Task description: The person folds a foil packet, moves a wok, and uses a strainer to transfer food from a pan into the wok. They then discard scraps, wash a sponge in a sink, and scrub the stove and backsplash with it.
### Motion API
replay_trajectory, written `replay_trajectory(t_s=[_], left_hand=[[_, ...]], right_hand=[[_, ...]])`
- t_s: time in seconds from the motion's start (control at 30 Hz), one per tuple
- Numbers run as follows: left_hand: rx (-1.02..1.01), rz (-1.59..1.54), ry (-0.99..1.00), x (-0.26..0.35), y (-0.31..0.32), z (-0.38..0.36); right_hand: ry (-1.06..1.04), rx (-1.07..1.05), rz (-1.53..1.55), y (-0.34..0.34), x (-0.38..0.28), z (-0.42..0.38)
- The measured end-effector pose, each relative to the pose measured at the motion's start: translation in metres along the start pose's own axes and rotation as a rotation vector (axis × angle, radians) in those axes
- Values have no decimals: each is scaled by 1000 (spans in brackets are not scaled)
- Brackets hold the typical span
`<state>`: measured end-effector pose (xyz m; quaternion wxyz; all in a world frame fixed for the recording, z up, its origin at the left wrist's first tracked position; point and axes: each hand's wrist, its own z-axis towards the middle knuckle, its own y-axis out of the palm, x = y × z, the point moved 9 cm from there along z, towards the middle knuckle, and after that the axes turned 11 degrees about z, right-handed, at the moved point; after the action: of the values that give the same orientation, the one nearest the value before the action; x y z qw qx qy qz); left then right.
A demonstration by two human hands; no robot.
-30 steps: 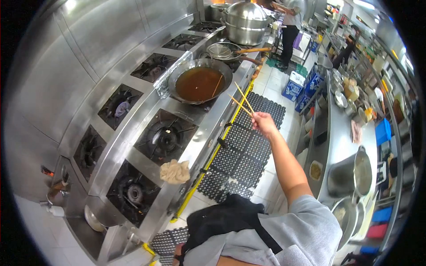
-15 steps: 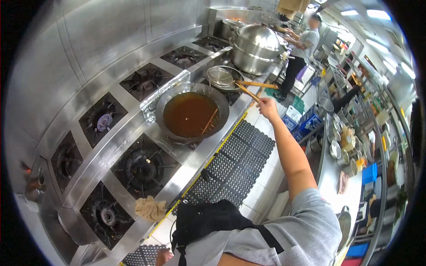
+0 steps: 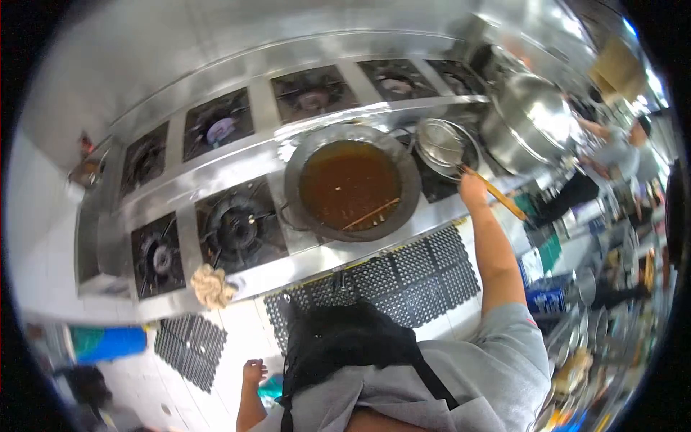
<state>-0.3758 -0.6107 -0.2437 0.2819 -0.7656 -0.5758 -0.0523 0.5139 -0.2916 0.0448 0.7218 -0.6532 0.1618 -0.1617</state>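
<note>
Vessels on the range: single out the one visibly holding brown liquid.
The wide dark wok, picture-left of the strainer, shows brown liquid; the steel steamer is lidded, and the pan under the strainer shows none.

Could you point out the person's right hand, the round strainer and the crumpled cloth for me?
Right hand [image 3: 473, 189]: head view, on the middle of the hand.
Round strainer [image 3: 440, 141]: head view, on its round mesh.
Crumpled cloth [image 3: 211, 286]: head view, on its folds.

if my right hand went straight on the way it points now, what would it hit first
Probably the wooden handle, which the right hand seems to touch; next in line comes the mesh strainer. Depth is hard to judge from this one view.
</note>
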Motion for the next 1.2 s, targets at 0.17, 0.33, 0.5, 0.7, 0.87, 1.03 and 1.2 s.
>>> replay_trajectory(t_s=[0.17,0.33,0.5,0.7,0.87,1.03,1.2], left_hand=[[34,125,-113,-116,60,-97],[-219,-699,-408,-233,141,-147],[147,-268,-418,-233,140,-172],[284,-506,-128,-194,127,-138],[195,-587,-111,-248,99,-89],[217,-393,-141,-281,-18,-56],[370,-568,-39,-269,-170,-31]], right_hand=[[-262,387,122,-35,-39,13],[-593,599,760,-128,-171,-42],[-823,134,1780,-142,-316,-165],[-1073,-571,1599,-109,-470,-351],[-1173,-740,1392,-72,-551,-417],[-1134,-384,965,3,-657,-420],[-1068,-206,770,32,-741,-428]])
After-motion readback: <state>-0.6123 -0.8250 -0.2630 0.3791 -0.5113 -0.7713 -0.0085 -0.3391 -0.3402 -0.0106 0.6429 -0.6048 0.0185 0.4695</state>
